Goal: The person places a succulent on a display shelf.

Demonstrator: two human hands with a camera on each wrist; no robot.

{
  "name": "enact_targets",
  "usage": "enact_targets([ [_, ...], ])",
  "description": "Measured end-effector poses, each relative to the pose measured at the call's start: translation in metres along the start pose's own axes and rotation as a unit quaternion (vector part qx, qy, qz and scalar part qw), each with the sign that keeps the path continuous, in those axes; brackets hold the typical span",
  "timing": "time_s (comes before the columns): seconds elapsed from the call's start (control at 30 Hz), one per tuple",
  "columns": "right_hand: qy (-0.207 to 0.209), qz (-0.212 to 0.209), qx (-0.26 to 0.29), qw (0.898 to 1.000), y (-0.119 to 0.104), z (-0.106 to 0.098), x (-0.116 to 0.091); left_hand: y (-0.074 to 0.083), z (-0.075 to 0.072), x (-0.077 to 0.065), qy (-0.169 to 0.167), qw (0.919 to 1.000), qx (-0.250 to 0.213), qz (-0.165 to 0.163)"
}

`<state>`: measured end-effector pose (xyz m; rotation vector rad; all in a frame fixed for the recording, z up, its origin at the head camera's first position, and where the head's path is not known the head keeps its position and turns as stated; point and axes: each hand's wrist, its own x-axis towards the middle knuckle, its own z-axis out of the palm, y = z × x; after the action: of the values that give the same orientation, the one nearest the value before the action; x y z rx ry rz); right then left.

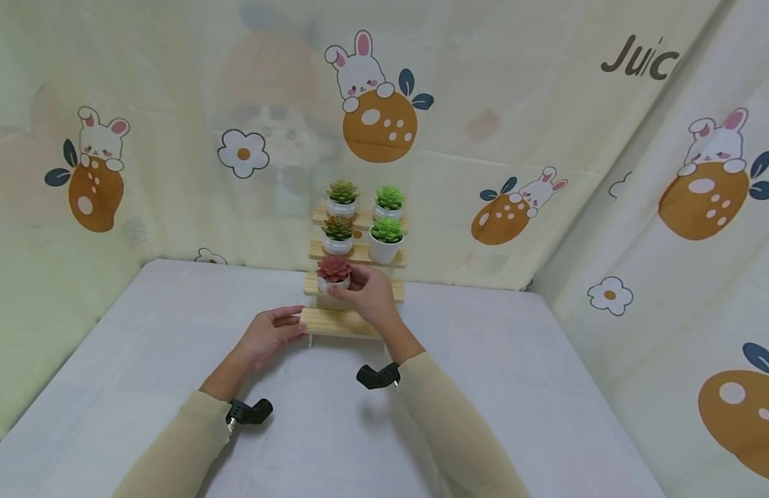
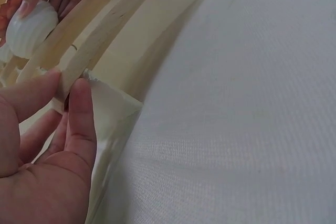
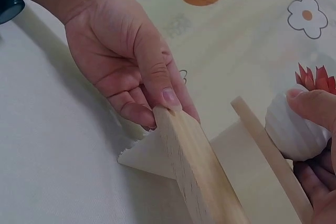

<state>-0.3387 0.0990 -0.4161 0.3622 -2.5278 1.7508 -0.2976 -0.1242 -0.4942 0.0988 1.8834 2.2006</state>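
Observation:
My right hand [image 1: 375,296] grips a small white pot with a red artificial succulent [image 1: 333,268] at the left part of the second-lowest step of a wooden tiered stand [image 1: 335,321]. In the right wrist view the thumb lies on the side of the ribbed white pot [image 3: 294,129], with fingers beneath it, close over the step's edge. My left hand [image 1: 266,337] pinches the left end of the lowest step between thumb and fingers. That grip on the board end [image 2: 79,72] shows closely in the left wrist view.
On the top step stand a dark green succulent [image 1: 342,196] and a bright green one [image 1: 389,200]. Below them sit a brownish succulent [image 1: 338,234] and another bright green one [image 1: 386,238]. A printed curtain [image 1: 285,228] hangs right behind the stand. White cloth covers the table [image 1: 484,387].

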Motion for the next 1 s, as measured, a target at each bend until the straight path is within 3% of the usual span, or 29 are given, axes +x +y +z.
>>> enact_targets([
  [0.77, 0.003, 0.001, 0.015, 1.0, 0.007, 0.003, 0.003, -0.002, 0.0, 0.01, 0.025, 0.9988, 0.035, -0.023],
  [1.0, 0.008, 0.002, 0.014, 1.0, 0.009, 0.005, 0.005, -0.002, -0.002, 0.009, 0.014, 0.998, 0.06, -0.012],
])
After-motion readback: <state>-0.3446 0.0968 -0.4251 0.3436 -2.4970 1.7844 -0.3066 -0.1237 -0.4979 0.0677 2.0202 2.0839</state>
